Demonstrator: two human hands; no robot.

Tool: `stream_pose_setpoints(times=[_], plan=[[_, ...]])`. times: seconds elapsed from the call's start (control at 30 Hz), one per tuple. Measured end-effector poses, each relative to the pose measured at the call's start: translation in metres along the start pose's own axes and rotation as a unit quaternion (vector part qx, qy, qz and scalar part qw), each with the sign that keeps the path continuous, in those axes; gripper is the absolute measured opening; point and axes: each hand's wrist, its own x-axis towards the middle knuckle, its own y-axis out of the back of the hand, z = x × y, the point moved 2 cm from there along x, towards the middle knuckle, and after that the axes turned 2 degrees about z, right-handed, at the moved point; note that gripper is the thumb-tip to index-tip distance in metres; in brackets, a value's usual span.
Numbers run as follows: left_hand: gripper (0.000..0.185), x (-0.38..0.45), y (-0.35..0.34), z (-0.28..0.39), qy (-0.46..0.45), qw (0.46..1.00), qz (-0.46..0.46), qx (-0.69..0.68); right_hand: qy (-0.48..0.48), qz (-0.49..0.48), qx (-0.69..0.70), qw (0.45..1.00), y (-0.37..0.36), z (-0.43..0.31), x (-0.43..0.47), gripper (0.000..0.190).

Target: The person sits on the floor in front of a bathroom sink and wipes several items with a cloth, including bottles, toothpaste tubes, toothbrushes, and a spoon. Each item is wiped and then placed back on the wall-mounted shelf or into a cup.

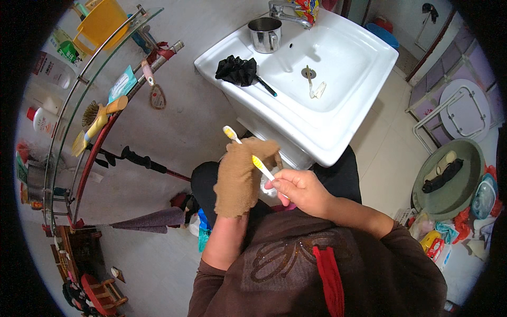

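Note:
Brown fabric, like a stocking or sock, covers my left hand [237,178] from the fingers to the wrist. A white-and-yellow toothbrush [261,166] runs slantwise through that hand. Its bristled head shows past the far side, and a covered finger hides part of its middle. My right hand [303,192] pinches the toothbrush's handle between thumb and fingers. Both hands are over my lap, in front of a white washbasin [336,130]. A bunch of gathered black fabric [236,71] lies on the basin's left rim, with a dark rod [266,86] sticking out from it.
A steel mug [265,35] stands beside the faucet [291,14]. A thin stick [309,79] with an off-white piece lies by the drain. At left a glass shelf [85,85] holds brushes and bottles. To the right are a grey-green basin [447,206] and a folded stool [465,109].

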Motion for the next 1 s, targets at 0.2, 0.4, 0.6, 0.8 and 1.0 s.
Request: stream_pose_setpoints(times=[0.2,0.4,0.6,0.8,1.0], plan=[[0.025,-0.017,-0.014,-0.01,-0.008,0.984,-0.013,0.179,0.117,0.112,-0.117,0.98,-0.009,-0.001,0.003,0.023],[0.022,-0.028,-0.017,-0.012,-0.077,0.95,-0.035,0.299,0.209,0.17,-0.234,0.934,-0.004,0.002,0.008,0.026],[0.026,-0.018,-0.01,-0.009,-0.057,0.972,-0.031,0.228,0.18,0.12,-0.193,0.957,-0.006,-0.001,0.005,0.022],[0.029,-0.01,-0.01,-0.001,0.013,0.993,-0.007,0.118,0.157,0.086,-0.151,0.972,-0.012,0.001,-0.001,0.02],[0.043,-0.011,-0.015,0.001,0.039,0.969,0.011,0.243,0.162,0.096,-0.142,0.972,-0.011,0.007,0.005,0.022]])
